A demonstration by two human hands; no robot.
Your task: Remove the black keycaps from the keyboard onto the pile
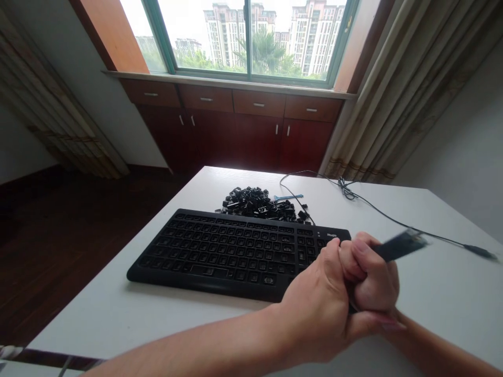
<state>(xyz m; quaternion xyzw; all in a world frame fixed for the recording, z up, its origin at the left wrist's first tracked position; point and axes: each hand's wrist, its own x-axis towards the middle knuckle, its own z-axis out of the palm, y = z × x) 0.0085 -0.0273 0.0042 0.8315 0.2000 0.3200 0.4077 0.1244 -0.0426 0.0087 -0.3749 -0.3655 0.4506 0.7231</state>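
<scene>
Both of my hands meet above the right end of a black keyboard [220,251] whose keycaps are off. My right hand [373,277] is a closed fist round a dark, slim tool [401,245] that sticks out to the upper right and is blurred. My left hand [318,309] is wrapped over the right fist, its fingers closed round it. What the tool is cannot be made out.
The keyboard lies on a white table [451,293]. A heap of loose black keycaps [259,203] sits behind it, with a small blue keycap puller [288,197] beside the heap. A black cable [393,217] runs across the table's right side. Wooden cabinets [251,131] stand under the window.
</scene>
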